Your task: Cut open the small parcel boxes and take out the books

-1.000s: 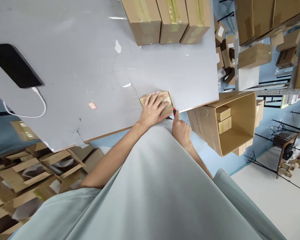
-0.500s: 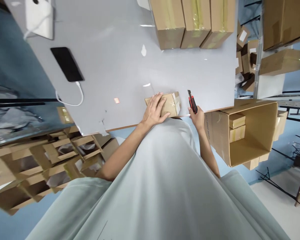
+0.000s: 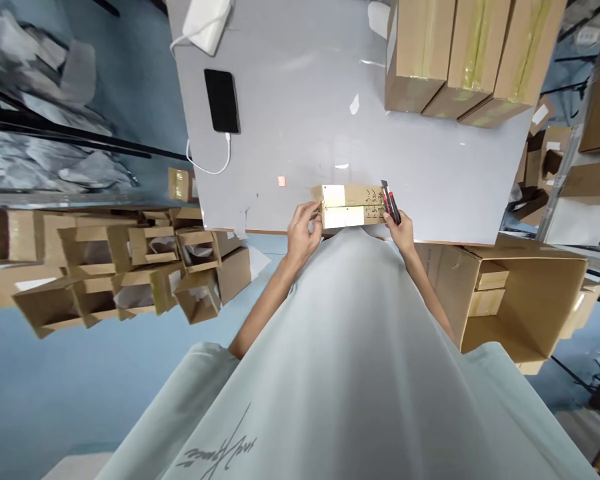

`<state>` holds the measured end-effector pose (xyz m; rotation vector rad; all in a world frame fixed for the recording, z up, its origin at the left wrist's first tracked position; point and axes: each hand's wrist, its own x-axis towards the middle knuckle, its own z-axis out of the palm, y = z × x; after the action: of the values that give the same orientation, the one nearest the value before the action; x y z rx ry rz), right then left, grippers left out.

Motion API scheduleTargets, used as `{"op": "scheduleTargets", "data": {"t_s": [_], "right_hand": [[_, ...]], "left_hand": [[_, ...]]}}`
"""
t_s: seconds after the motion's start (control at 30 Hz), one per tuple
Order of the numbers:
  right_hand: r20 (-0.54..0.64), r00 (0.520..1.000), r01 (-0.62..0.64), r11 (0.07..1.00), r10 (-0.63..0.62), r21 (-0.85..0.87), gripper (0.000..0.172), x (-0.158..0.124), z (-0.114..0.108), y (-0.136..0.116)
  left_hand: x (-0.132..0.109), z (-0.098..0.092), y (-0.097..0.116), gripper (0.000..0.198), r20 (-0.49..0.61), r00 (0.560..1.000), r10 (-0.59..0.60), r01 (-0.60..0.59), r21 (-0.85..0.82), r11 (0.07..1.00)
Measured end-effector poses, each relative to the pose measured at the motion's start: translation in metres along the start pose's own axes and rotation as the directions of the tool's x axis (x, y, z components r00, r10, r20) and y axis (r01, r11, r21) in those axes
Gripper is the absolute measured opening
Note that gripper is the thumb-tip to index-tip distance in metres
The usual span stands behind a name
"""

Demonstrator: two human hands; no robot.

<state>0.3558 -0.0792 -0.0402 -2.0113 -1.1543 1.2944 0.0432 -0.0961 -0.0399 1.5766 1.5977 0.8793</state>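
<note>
A small cardboard box [image 3: 356, 196] lies at the table's near edge. White labels and handwritten dark marks show on its upper side. My left hand [image 3: 304, 230] grips the box's left end with curled fingers. In my right hand [image 3: 401, 230] is a box cutter [image 3: 391, 204] with a red and black handle, its dark blade out and pointing away from me. The cutter lies across the right end of the box, where my right fingers are too; whether they press on the cardboard is hard to see.
Three taped cartons [image 3: 473, 60] stand at the table's back right. A phone [image 3: 222, 100] on a white cable lies left, near a white device [image 3: 207, 25]. A large open carton [image 3: 535, 293] is below right; several open boxes [image 3: 145, 247] stand below left.
The box has been turned, so its labelled, written side now faces up. My left hand has moved from its top to its left end. My right hand has brought the cutter against the right end.
</note>
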Motion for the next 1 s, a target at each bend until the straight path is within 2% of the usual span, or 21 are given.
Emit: {"op": "scheduleTargets", "data": {"t_s": [0.13, 0.27, 0.43, 0.53, 0.63, 0.7, 0.83, 1.0], "right_hand": [[-0.009, 0.998, 0.054, 0.982, -0.056, -0.18, 0.055, -0.004, -0.022, -0.014], [0.047, 0.998, 0.064, 0.919, -0.05, -0.389, 0.049, -0.007, -0.045, -0.032], [0.093, 0.983, 0.183, 0.744, -0.161, -0.642, 0.044, -0.011, -0.056, -0.072], [0.248, 0.962, 0.264, 0.627, -0.116, -0.733, 0.043, -0.013, -0.048, -0.104], [0.431, 0.897, 0.422, 0.477, -0.096, -0.771, 0.043, -0.015, -0.032, -0.133], [0.518, 0.853, 0.501, 0.377, -0.064, -0.779, 0.044, -0.016, -0.019, -0.149], [0.563, 0.826, 0.542, 0.232, 0.028, -0.808, 0.048, -0.017, -0.001, -0.17], [0.567, 0.818, 0.551, 0.152, 0.101, -0.821, 0.049, -0.019, 0.012, -0.183]], "left_hand": [[0.013, 0.023, -0.013, 0.051, 0.07, 0.991, -0.117, 0.125, -0.118, 0.985], [0.027, 0.042, -0.032, 0.055, 0.191, 0.955, -0.225, 0.254, -0.145, 0.956], [0.033, 0.04, -0.036, 0.056, 0.181, 0.959, -0.22, 0.255, -0.203, 0.945], [0.037, 0.032, -0.029, 0.064, 0.203, 0.968, -0.144, 0.187, -0.211, 0.959], [0.042, 0.028, -0.025, 0.062, 0.267, 0.962, -0.053, 0.11, -0.201, 0.973], [0.044, 0.028, -0.028, 0.059, 0.298, 0.954, -0.035, 0.1, -0.205, 0.974], [0.047, 0.03, -0.039, 0.061, 0.343, 0.939, -0.04, 0.125, -0.231, 0.965], [0.047, 0.031, -0.047, 0.062, 0.375, 0.927, -0.023, 0.13, -0.261, 0.957]]}}
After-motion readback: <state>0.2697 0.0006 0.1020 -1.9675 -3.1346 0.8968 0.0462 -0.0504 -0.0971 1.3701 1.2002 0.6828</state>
